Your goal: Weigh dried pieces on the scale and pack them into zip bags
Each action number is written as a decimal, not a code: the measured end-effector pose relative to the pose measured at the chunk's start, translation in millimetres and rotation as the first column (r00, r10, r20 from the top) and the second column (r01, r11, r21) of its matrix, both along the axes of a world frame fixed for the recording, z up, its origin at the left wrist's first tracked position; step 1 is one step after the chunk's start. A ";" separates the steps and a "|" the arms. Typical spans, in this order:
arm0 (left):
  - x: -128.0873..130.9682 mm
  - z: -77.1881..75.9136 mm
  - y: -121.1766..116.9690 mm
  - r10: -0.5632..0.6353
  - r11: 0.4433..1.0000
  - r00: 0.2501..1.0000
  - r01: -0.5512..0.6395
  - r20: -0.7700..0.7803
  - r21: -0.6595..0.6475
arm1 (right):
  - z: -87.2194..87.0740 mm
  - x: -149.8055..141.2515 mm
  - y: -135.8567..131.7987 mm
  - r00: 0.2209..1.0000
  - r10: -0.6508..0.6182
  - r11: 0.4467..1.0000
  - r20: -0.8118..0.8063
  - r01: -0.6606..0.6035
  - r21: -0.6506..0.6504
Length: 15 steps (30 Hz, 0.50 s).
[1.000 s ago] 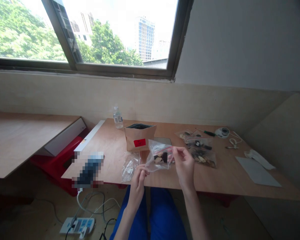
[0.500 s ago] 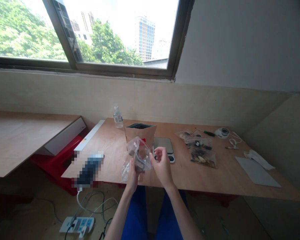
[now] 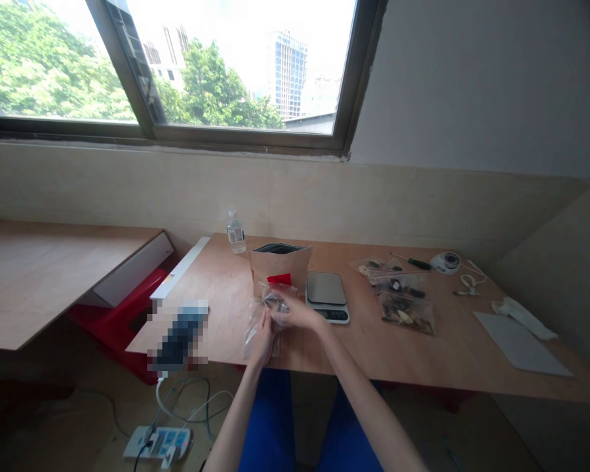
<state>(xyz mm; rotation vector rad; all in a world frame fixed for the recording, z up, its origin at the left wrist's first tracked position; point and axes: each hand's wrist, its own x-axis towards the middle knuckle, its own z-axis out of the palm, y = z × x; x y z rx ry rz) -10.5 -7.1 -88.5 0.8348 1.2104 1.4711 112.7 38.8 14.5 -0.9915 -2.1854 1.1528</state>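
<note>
Both my hands meet at a clear plastic zip bag (image 3: 271,296) with dark and pale pieces in it, just in front of a brown paper pouch (image 3: 280,267) with a red label. My left hand (image 3: 263,337) grips the bag from below. My right hand (image 3: 295,313) is closed on the bag's upper right side. Another clear bag (image 3: 252,328) lies on the wooden table (image 3: 373,347) under my left hand.
A small digital scale (image 3: 327,295) stands right of the pouch. Several filled zip bags (image 3: 403,298) lie further right, with a screwdriver (image 3: 413,262), a tape roll (image 3: 446,262) and a grey sheet (image 3: 521,342). A water bottle (image 3: 235,232) stands at the back. A power strip (image 3: 160,443) lies on the floor.
The bag was held up and spread between both hands; it has come down and left, in front of the pouch. My right hand has moved left onto it, uncovering the scale.
</note>
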 end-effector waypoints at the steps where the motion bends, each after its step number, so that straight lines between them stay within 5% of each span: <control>1: -1.1 -3.5 -0.2 0.018 1.000 0.999 -0.019 -0.043 -0.024 | -1.2 0.1 1.6 1.000 0.013 1.000 0.015 -0.013 -0.007; 6: -2.1 -9.4 0.5 0.016 0.998 0.993 -0.022 -0.113 -0.060 | -5.7 -4.3 8.2 0.999 -0.039 0.999 0.024 0.038 0.026; 12: -0.7 1.5 -2.7 -0.044 0.999 0.990 0.043 -0.134 -0.016 | -2.8 -11.2 6.8 0.991 -0.132 0.990 -0.005 0.133 0.053; 15: -0.9 4.4 -5.7 0.014 1.000 0.996 -0.015 -0.092 -0.008 | 0.7 -14.9 3.0 0.987 -0.161 0.986 0.030 0.159 0.051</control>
